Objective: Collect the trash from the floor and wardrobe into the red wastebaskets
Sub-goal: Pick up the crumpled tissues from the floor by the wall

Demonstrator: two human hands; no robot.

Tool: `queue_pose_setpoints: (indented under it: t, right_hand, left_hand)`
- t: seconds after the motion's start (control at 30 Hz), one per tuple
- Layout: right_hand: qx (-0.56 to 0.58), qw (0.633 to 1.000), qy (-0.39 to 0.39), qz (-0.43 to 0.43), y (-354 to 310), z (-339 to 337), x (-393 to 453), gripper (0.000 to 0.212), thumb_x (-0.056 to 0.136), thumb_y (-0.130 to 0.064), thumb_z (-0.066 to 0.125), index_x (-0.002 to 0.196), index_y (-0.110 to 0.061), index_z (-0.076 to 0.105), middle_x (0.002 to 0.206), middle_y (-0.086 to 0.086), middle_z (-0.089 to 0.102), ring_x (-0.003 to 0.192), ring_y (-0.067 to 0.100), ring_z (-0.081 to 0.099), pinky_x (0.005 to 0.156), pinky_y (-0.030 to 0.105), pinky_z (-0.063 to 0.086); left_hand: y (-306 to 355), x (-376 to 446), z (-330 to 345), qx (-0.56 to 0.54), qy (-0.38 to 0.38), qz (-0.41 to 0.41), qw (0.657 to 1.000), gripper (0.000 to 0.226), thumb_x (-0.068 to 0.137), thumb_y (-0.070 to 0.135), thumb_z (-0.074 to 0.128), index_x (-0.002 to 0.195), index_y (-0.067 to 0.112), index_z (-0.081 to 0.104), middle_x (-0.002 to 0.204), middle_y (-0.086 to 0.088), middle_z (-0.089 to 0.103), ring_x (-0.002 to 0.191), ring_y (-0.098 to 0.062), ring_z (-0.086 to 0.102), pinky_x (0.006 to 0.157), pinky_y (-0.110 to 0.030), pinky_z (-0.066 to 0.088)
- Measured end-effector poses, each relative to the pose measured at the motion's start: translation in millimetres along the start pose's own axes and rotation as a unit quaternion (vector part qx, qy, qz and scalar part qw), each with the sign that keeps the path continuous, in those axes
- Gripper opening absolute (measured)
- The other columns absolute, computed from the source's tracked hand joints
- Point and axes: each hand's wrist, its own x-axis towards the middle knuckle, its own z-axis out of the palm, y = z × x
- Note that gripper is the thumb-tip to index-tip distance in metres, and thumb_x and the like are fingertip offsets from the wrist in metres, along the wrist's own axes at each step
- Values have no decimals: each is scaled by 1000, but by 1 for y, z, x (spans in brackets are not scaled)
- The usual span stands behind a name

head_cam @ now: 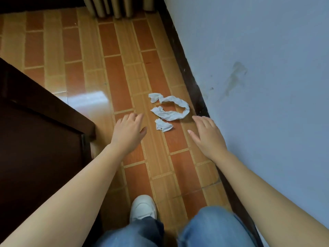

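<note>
A long twisted strip of white tissue paper (175, 108) lies curled on the tiled floor, with a smaller crumpled white scrap (163, 126) just in front of it. My left hand (128, 132) hovers open to the left of the scrap, fingers spread and palm down. To the right of the tissue my right hand (207, 135) is also open, close to the wall. Neither hand touches the paper. No red wastebasket is in view.
A dark brown wooden cabinet (39, 132) fills the left side. A pale blue wall (258, 68) with a dark baseboard (188, 75) runs along the right. A radiator (115, 6) stands at the far end. My white shoe (142, 207) and jeans are below.
</note>
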Motion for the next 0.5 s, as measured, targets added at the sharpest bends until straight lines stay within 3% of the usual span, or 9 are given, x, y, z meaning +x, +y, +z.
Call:
queue_pose_setpoints:
  t: [0.33, 0.5]
  right_hand:
    - [-7, 999, -40, -14, 32, 83, 33, 54, 93, -39, 44, 139, -14, 31, 145, 4, 40, 136, 21, 30, 111, 38, 28]
    - [0, 997, -73, -9, 44, 104, 51, 54, 93, -39, 44, 140, -16, 31, 145, 3, 40, 136, 21, 31, 110, 41, 32]
  left_hand:
    - [-11, 26, 108, 22, -77, -16, 997, 57, 93, 40, 46, 141, 15, 29, 144, -9, 40, 133, -27, 37, 106, -39, 33]
    - [-14, 45, 139, -2, -130, -48, 990, 69, 93, 41, 46, 148, 15, 12, 156, -12, 18, 145, -28, 15, 116, -43, 17]
